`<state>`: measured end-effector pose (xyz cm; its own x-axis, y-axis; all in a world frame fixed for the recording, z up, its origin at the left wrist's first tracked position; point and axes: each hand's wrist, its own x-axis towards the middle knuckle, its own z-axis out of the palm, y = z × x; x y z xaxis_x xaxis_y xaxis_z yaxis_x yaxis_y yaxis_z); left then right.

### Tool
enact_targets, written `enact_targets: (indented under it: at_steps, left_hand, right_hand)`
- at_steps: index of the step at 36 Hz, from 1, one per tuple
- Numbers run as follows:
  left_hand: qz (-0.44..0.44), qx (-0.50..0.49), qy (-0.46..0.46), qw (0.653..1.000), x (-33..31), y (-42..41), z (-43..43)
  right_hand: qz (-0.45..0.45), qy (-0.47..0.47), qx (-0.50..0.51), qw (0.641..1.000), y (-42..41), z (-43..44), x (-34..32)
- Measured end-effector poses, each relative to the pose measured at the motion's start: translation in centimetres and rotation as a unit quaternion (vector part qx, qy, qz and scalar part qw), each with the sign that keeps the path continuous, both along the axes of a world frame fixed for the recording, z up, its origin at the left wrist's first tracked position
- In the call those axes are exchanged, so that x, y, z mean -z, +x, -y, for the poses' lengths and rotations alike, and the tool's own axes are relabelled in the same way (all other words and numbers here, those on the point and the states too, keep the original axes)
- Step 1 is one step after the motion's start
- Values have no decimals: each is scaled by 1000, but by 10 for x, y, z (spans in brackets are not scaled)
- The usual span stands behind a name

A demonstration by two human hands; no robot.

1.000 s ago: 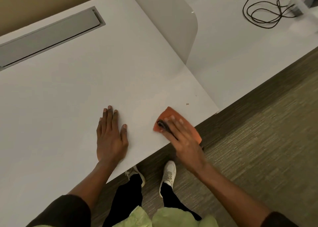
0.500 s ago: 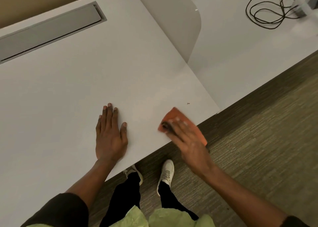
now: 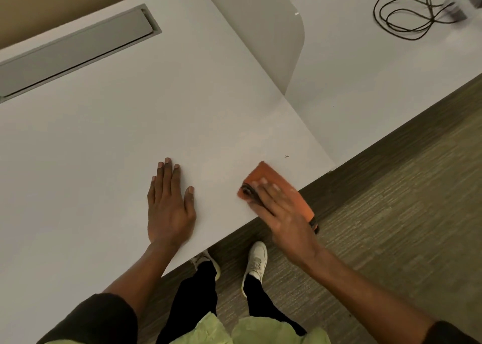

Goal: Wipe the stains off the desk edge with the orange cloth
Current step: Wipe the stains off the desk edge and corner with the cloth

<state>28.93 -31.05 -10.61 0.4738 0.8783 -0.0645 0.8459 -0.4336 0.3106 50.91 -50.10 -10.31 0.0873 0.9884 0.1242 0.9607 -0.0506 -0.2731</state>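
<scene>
The right hand presses flat on the soft, light orange cloth draped over the worktop edge; left hand rests open, grasping nothing

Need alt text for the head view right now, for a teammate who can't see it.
A person's right hand presses an orange cloth flat on the near edge of a white desk, the cloth overhanging the edge. The left hand lies flat, palm down, beside it. A small dark speck sits just beyond the cloth.
</scene>
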Motion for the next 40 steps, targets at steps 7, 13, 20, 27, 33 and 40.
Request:
enact_targets:
  at_steps: [7, 13, 20, 27, 33, 40]
  left_hand:
    - [2, 0, 3, 1000, 1, -1, 4]
    - [-2, 1, 3, 1000, 1, 0, 3]
    - [-21, -7, 7, 1000, -1, 5, 3]
    - [-27, -97, -29, 995, -3, 47, 23]
    - [-27, -98, -16, 995, 1, 47, 20]
    - [-31, -105, 0, 994, 7, 49, 21]
  right_hand:
    - [-28, 34, 224, 973, 100, -43, -19]
    - [-57, 8, 190, 980, 45, -68, -15]
    - [-26, 12, 13, 1000, 8, -2, -8]
    - [-80, 13, 236, 968, 92, -59, -28]
    - [-52, -43, 159, 985, 55, -49, -25]
    - [-17, -76, 144, 987, 41, -18, -29]
